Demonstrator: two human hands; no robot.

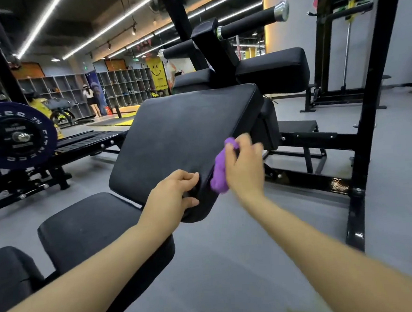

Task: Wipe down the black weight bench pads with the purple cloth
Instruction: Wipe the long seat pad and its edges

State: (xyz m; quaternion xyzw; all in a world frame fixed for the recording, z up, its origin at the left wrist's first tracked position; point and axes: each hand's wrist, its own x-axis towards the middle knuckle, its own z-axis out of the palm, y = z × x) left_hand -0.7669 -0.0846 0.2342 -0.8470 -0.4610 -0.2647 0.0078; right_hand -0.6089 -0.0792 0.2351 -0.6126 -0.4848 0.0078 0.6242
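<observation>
Two black rack posts (372, 110) flank the tilted pad (186, 137); left hand (171, 197) grips its corner, right hand (243, 167) clutches purple cloth (218, 174) against its edge.

Back pad (186, 132): large, black, matte upholstery, tilted upward; near lower corner dented.
Seat pad (91, 232): black, flatter, just below back pad.
Purple cloth (219, 172): bunched, pressed against back pad's right edge near its lower corner.

Bright ceiling strip lights (108, 28); right hand (244, 167) motion-blurred; wide-angle bending at edges.
</observation>
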